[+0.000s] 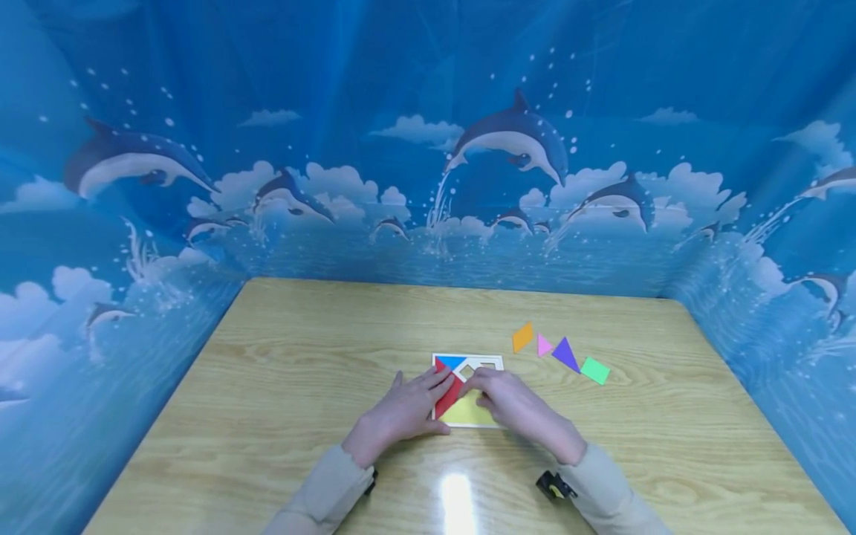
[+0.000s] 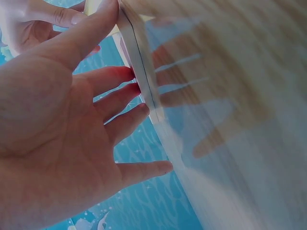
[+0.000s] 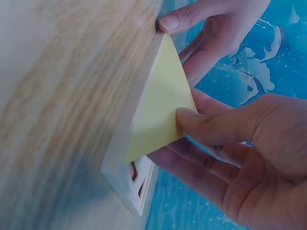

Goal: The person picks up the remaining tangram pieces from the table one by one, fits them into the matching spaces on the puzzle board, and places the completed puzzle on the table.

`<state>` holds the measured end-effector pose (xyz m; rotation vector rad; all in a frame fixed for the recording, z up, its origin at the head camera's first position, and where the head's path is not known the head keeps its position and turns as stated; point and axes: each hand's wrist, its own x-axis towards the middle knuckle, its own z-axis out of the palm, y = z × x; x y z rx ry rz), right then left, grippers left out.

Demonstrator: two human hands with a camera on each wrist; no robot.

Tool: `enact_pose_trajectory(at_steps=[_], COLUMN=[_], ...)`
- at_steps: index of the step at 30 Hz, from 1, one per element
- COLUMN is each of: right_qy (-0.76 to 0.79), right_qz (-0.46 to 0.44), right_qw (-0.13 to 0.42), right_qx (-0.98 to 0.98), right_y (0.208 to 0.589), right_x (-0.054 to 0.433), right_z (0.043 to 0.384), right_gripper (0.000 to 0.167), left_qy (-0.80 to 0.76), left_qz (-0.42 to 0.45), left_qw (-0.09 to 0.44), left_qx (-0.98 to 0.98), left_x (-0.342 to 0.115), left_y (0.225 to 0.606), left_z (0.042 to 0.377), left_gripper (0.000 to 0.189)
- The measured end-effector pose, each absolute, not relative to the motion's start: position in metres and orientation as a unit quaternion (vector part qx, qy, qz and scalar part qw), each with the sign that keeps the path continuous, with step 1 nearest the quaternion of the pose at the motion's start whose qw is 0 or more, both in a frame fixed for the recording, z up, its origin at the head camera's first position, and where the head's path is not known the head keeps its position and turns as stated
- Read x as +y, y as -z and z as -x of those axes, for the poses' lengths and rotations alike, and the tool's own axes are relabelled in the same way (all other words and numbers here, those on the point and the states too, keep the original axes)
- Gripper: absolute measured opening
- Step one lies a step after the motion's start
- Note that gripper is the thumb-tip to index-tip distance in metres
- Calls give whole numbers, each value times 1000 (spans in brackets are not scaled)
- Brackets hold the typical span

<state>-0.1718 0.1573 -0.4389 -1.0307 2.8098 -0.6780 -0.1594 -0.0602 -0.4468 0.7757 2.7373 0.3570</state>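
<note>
A white tangram tray (image 1: 468, 356) lies on the table. In it are a blue triangle (image 1: 450, 362), a large red triangle (image 1: 444, 403) and a large yellow triangle (image 1: 467, 414). My left hand (image 1: 403, 409) rests on the tray's left side, fingers stretched over the red triangle and thumb at the near edge. With thumb and fingers, my right hand (image 1: 513, 397) pinches the yellow triangle near its top corner; the right wrist view shows the thumb on the yellow face (image 3: 158, 105). Cut-out recesses show at the tray's far right, partly hidden by the right hand.
Loose pieces lie right of the tray: an orange parallelogram (image 1: 523, 338), a pink triangle (image 1: 544, 345), a purple triangle (image 1: 565, 355) and a green rectangular piece (image 1: 595, 371). A blue dolphin-print curtain (image 1: 401, 245) borders the wooden table (image 1: 301, 349).
</note>
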Motion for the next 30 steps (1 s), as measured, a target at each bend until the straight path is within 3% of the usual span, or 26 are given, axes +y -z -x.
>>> enact_pose_trajectory(at_steps=[9,30], right_qy=[221,231], right_qz=[273,247], right_qw=[48,48], right_qx=[935,940], right_y=[443,449], right_x=[154,149], right_z=[173,170], right_gripper=[31,37], left_qy=[-112,-111], left_qz=[-264,-264], left_qw=[141,142], left_qx=[948,947], left_x=[-58,-59], left_y=[446,448], left_z=[159,160], left_gripper=[83,84])
